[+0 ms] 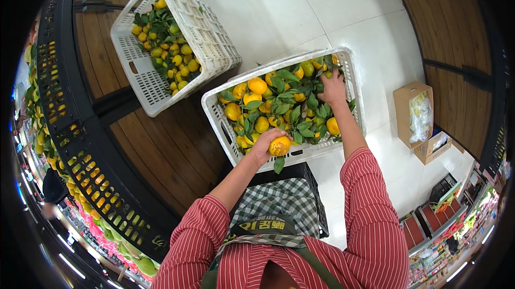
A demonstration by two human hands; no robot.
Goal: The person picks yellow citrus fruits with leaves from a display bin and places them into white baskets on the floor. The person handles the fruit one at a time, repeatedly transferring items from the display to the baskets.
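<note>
A white plastic crate (356,92) full of leafy mandarins (257,85) stands before me. My left hand (263,146) holds one mandarin (280,146) over the crate's near rim. Brownish scarring marks its skin, and a green leaf (279,164) hangs below it. At the far right corner of the crate, my right hand (333,87) reaches in among the fruit and leaves. Its fingers touch a greenish mandarin (328,74); whether they grip it is not clear.
Another white crate (141,84) of smaller mandarins leans tilted at the upper left. A black slatted display stand (100,160) with fruit curves along the left. Cardboard boxes (404,116) sit on the right, beside a wood-panelled stand (450,27). A person (54,188) is at far left.
</note>
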